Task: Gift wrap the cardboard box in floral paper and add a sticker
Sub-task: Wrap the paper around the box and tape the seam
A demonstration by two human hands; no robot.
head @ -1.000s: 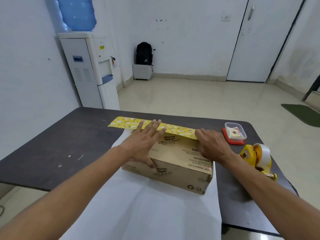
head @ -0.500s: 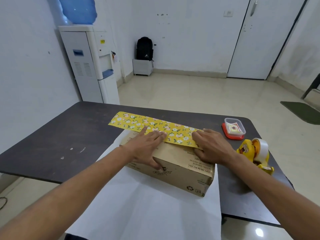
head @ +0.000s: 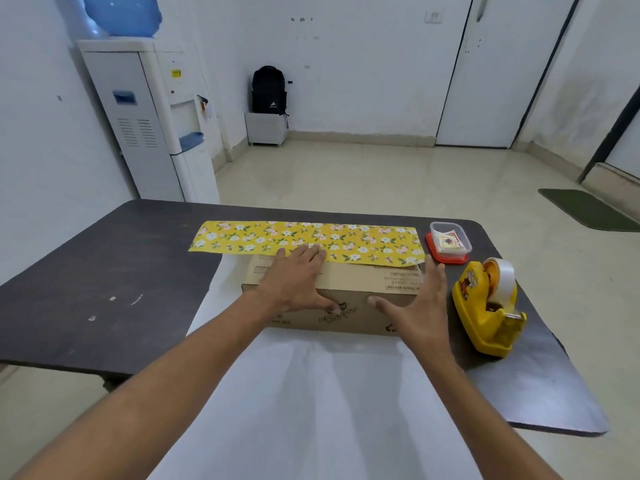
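**Folding the far flap of paper over the box**

The cardboard box [head: 332, 299] lies on the white back side of the floral paper [head: 308, 241], near the middle of the dark counter [head: 104, 271]. The far edge of the paper is turned up, so its yellow printed face shows, and it covers the far strip of the box top.

The left hand [head: 298, 282] lies flat and open on the box top, its fingertips on the edge of the yellow flap and its thumb down on the near face; this grip is a press, not a pinch. The right hand [head: 417, 306] is open with spread fingers at the right end of the box. I cannot tell if it touches the box or hovers just beside it.

To do this step well, I think the left hand should hold the flap firmly while the right hand smooths it toward the right corner, so the fold is sharp along the box edge and no slack is left. Tape comes after.

The paper is thin and creases easily. The box is stiff, brown and long, with printed text. The yellow tape dispenser [head: 485, 306] is hard plastic with a clear roll. A small clear container [head: 450, 239] on a red lid holds what seem to be stickers.
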